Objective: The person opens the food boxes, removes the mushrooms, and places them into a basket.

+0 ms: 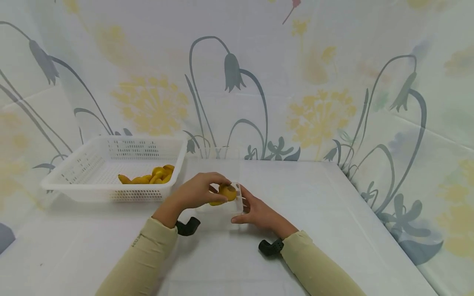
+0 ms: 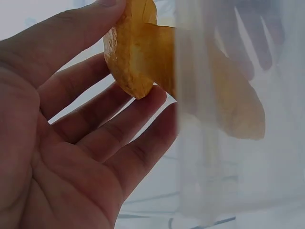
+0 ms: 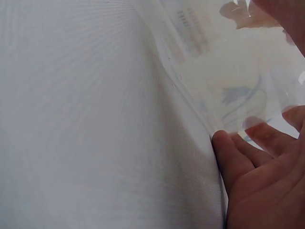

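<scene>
In the head view my left hand [image 1: 196, 191] pinches a yellow-orange mushroom [image 1: 227, 192] between thumb and fingers. The left wrist view shows the mushroom's cap [image 2: 131, 57] at the fingertips, while its stem [image 2: 240, 107] shows blurred through the wall of a clear plastic container [image 2: 205, 186]. My right hand [image 1: 259, 211] grips that container from the right side, thumb toward me and fingers spread behind. Seen from the right wrist, the fingertips [image 3: 255, 129] press against the clear plastic near the tabletop.
A white perforated basket [image 1: 107, 187] stands at the left, with several yellow mushrooms [image 1: 159, 176] gathered at its right end. White cloth covers the table [image 1: 314, 197]. Behind it hangs a flower-printed curtain [image 1: 274, 102]. Black wrist mounts [image 1: 188, 226] stick out below both hands.
</scene>
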Action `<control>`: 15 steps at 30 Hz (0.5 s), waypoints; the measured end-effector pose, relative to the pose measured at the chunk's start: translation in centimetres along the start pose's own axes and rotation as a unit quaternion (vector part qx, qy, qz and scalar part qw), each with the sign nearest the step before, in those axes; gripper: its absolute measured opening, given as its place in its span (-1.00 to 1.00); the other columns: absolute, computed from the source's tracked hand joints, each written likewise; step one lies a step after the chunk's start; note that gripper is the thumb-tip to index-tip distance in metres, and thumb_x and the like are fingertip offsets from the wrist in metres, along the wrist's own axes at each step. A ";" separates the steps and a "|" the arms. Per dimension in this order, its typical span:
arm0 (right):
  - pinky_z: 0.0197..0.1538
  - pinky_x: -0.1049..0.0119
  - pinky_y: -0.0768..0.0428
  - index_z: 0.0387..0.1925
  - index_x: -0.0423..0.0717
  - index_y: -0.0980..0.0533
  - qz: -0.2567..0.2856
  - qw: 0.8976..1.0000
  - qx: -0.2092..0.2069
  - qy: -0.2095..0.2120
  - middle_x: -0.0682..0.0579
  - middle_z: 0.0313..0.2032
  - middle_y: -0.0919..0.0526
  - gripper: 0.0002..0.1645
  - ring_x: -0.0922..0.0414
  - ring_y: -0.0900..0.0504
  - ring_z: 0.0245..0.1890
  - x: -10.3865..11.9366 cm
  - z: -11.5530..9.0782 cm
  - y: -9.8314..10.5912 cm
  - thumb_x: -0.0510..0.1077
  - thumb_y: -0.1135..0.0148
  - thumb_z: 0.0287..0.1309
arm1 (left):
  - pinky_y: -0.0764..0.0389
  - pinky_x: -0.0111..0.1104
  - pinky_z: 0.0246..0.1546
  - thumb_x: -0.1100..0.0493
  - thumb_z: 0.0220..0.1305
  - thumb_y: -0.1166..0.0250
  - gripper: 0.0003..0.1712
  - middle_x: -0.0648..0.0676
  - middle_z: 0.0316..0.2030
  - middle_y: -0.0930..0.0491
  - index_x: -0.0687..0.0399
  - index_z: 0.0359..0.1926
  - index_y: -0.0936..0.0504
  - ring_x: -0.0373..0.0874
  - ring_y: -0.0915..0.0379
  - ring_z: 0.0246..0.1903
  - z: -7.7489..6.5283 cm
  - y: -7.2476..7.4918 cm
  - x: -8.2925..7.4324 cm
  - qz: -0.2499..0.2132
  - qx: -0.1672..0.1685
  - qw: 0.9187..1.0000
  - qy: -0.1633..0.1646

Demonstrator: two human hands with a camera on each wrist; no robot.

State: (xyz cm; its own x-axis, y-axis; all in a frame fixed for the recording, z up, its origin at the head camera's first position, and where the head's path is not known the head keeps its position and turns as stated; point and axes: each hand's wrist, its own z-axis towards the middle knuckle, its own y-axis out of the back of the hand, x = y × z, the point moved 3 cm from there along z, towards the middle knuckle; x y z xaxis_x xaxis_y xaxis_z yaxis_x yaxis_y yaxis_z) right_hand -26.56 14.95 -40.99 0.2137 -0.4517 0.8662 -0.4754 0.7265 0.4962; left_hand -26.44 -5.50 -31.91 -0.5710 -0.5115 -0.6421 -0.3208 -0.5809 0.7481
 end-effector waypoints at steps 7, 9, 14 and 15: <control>0.40 -0.01 -0.32 0.53 0.33 0.27 0.005 1.000 0.001 0.002 0.11 0.49 -0.10 0.31 0.05 -0.26 0.43 -0.1 0.1 0.0 0.09 -0.46 0.02 | -0.64 -0.33 -0.02 0.02 0.18 -0.39 -0.44 -0.01 0.10 -0.58 0.06 0.18 -0.55 -0.13 -0.53 0.00 -0.7 1.3 -0.3 -0.006 -0.017 1.000 0.003; 0.40 0.00 -0.31 0.53 0.32 0.27 -0.002 1.000 0.000 0.003 0.11 0.48 -0.11 0.32 0.06 -0.24 0.44 -0.1 0.2 0.0 0.10 -0.46 0.01 | -0.65 -0.32 -0.02 0.02 0.18 -0.39 -0.43 0.01 0.10 -0.58 0.09 0.19 -0.54 -0.10 -0.54 0.01 -0.9 1.8 -0.4 -0.011 -0.024 1.000 0.000; 0.41 0.02 -0.29 0.54 0.28 0.27 -0.017 1.000 -0.003 0.006 0.12 0.48 -0.14 0.33 0.06 -0.23 0.45 -0.2 0.3 0.0 0.10 -0.47 0.00 | -0.66 -0.29 -0.04 -0.01 0.17 -0.40 -0.40 0.03 0.12 -0.56 0.05 0.21 -0.53 -0.05 -0.58 -0.01 -1.6 3.0 -0.5 -0.015 -0.040 0.999 0.012; 0.41 0.02 -0.29 0.54 0.28 0.26 -0.018 1.000 -0.003 0.006 0.12 0.48 -0.14 0.32 0.06 -0.23 0.45 -0.2 0.4 0.0 0.10 -0.47 0.00 | -0.66 -0.27 -0.04 -0.01 0.17 -0.40 -0.40 0.03 0.12 -0.56 0.04 0.21 -0.52 -0.03 -0.59 -0.01 -1.7 3.2 -0.4 -0.016 -0.042 0.999 0.016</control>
State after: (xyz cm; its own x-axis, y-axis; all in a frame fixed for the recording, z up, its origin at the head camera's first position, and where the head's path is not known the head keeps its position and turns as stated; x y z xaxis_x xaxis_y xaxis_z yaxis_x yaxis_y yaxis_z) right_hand -26.92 14.87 -41.16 0.2409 -0.4713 0.8484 -0.4624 0.7128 0.5273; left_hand -25.97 -8.25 -29.53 -0.5366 -0.5110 -0.6715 -0.2729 -0.6479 0.7111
